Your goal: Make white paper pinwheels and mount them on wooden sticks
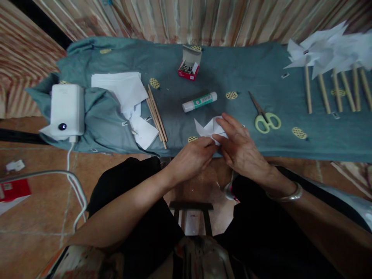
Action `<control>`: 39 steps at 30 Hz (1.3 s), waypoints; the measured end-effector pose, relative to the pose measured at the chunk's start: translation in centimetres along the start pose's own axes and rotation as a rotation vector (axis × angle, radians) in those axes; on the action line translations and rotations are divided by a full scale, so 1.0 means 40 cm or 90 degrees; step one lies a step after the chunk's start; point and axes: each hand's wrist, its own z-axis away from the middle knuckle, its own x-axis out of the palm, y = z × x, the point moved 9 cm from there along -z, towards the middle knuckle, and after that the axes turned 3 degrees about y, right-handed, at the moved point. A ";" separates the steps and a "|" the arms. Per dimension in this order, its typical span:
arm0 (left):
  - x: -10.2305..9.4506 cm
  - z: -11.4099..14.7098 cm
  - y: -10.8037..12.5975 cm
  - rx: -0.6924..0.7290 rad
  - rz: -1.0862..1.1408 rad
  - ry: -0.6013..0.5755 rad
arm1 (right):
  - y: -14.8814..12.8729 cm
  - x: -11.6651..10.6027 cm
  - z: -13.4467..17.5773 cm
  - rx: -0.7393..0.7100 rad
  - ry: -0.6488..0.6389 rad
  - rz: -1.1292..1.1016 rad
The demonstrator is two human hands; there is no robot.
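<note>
A white paper pinwheel (209, 128), partly folded, lies at the table's front edge under both hands. My left hand (196, 155) pinches its near edge between thumb and curled fingers. Over its right side, my right hand (240, 147) has its fingers stretched out, the fingertips pressing on the paper. A capped glue stick (200, 102) lies just behind the pinwheel. To the right are scissors (264, 116) with light green handles. Farther back stands a small red box (189, 68) with its lid up and small metal pins inside.
Several finished pinwheels (308, 54) on wooden sticks lie at the right. Left of my hands are loose wooden sticks (157, 114) and white paper sheets (122, 87). A white power bank (67, 108) with a cable rests at the far left of the green cloth (261, 62).
</note>
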 end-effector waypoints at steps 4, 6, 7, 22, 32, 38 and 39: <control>-0.017 0.007 -0.004 -0.004 0.003 0.014 | -0.006 0.001 0.001 -0.017 0.005 0.004; -0.038 0.013 -0.016 -0.019 0.022 0.049 | -0.010 0.001 0.002 -0.026 0.000 0.014; -0.050 0.017 -0.026 -0.030 0.031 0.070 | -0.013 0.001 0.002 -0.031 -0.004 0.020; -0.123 0.031 -0.136 -0.230 0.071 0.154 | -0.017 -0.012 -0.022 -0.047 0.073 0.048; -0.020 0.030 -0.162 -0.512 0.637 0.149 | -0.059 -0.069 -0.039 -0.083 0.156 0.069; -0.007 0.009 -0.142 -0.526 0.830 0.256 | -0.096 -0.078 -0.043 -0.155 0.169 0.115; -0.011 0.008 -0.143 -0.525 0.841 0.283 | -0.098 -0.078 -0.043 -0.159 0.171 0.118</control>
